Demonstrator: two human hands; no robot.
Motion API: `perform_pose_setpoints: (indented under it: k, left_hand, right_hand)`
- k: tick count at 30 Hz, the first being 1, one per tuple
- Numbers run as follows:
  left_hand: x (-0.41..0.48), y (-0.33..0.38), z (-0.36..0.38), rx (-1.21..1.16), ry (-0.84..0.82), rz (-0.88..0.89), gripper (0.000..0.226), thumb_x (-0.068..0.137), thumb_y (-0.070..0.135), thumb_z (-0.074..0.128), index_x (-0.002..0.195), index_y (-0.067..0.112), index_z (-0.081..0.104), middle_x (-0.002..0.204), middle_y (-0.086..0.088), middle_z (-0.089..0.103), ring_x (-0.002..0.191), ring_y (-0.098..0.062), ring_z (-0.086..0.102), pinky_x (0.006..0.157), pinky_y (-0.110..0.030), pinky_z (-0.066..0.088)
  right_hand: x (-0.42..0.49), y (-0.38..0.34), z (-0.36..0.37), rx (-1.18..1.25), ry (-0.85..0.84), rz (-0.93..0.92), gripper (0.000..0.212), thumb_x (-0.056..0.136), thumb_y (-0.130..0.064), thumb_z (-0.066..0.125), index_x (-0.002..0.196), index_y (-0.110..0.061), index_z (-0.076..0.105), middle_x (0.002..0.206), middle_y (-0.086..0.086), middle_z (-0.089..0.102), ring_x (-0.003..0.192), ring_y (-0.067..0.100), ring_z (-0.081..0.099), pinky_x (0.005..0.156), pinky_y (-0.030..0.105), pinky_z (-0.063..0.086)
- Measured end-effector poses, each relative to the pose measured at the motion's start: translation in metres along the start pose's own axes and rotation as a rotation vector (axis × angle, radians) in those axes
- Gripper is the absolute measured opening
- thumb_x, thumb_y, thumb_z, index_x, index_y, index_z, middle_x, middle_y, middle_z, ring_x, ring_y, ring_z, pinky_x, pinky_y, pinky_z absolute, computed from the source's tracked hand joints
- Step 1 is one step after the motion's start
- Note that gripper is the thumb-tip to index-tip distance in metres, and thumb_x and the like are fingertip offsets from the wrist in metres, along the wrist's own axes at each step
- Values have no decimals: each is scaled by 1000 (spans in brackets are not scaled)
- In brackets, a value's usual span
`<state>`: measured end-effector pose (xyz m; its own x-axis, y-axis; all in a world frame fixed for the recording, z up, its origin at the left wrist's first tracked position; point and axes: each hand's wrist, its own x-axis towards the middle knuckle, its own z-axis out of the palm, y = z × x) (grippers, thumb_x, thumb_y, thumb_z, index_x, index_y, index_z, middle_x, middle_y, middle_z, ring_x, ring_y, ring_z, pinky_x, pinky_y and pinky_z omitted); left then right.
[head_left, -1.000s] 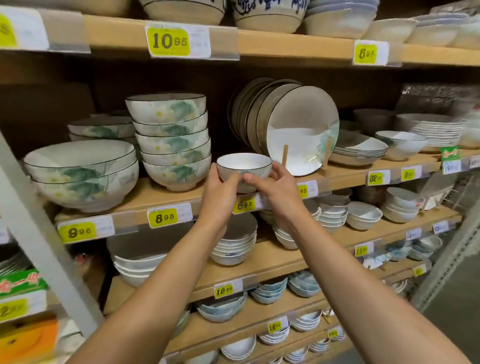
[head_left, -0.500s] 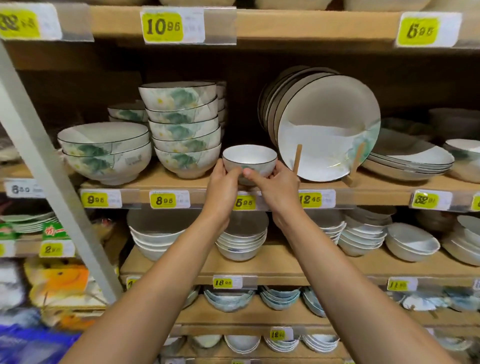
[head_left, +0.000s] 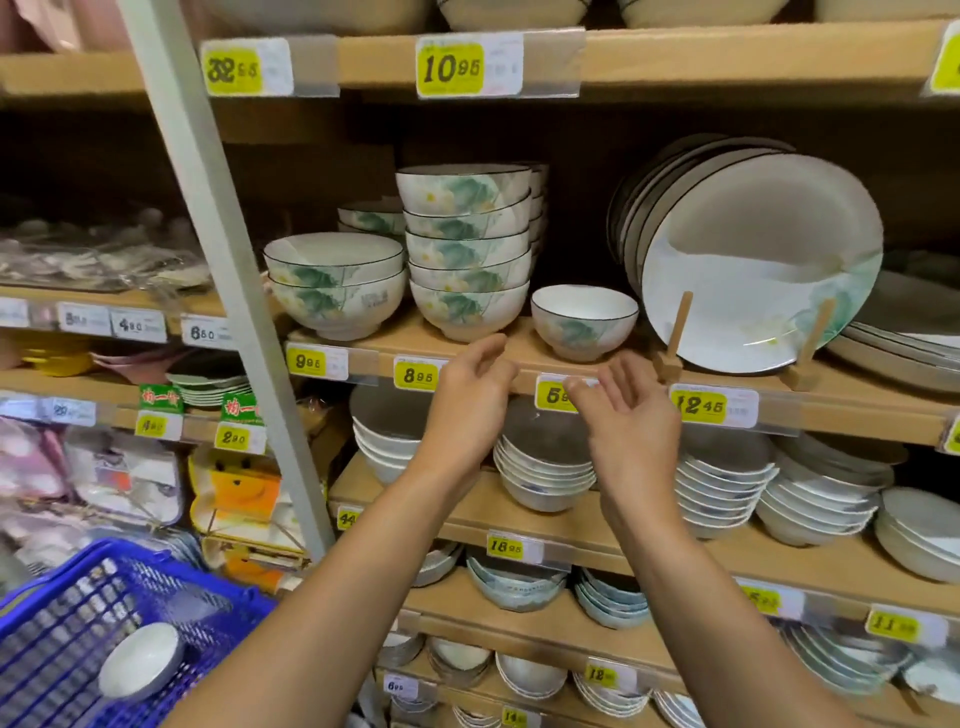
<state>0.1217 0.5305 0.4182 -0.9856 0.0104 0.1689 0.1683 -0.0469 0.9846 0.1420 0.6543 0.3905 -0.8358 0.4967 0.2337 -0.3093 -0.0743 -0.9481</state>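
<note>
The small bowl (head_left: 584, 322) is seen standing upright near the front edge of the shelf (head_left: 852, 400), between the stack of lotus bowls (head_left: 467, 270) and the upright plates (head_left: 758, 260), and it is touched by neither hand. The left hand (head_left: 467, 405) and the right hand (head_left: 631, 421) are held just below and in front of that edge, fingers (head_left: 493, 345) loosely spread and slightly curved, with nothing pinched or gripped. The bowl lies up and away from both, above the gap between them. Being round, it offers no long axis to be matched, and the right hand is judged marginally nearer, its fingertips almost under the bowl's foot.
</note>
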Motion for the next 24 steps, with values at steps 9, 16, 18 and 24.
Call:
perform_pose_setpoints:
  k: [9,16,18,24]
  left_hand:
    - [-97,-2,-233,-71,265,-33,24,95,-1,44,100,8,66,99,-13,72,90,-21,69,81,-29,55]
    - [-166,-41,-428,51,496,-160,27,96,-6,33,101,-4,60,94,-20,66,73,-19,60,58,-15,49]
    - [-182,-58,-470,80,562,-230,28,96,-8,32,107,-10,57,91,-21,62,69,-19,57,53,-13,46]
    - [-186,-112,-558,122,629,-478,31,94,-7,32,83,5,58,74,-9,57,60,-14,50,50,-16,39]
  right_hand:
    - [-133,38,122,-3,-300,67,24,95,-8,55,86,-21,73,88,-2,75,91,11,70,80,25,55]
    - [-238,115,245,-87,-537,297,22,97,-4,52,82,-9,69,76,2,70,71,11,66,61,13,50]
    - [-265,143,271,-156,-586,370,20,98,-5,51,86,-7,67,76,4,68,70,12,63,57,13,50]
    - [-307,224,337,-349,-686,559,22,98,-10,51,84,-13,67,83,7,68,73,15,62,66,27,46]
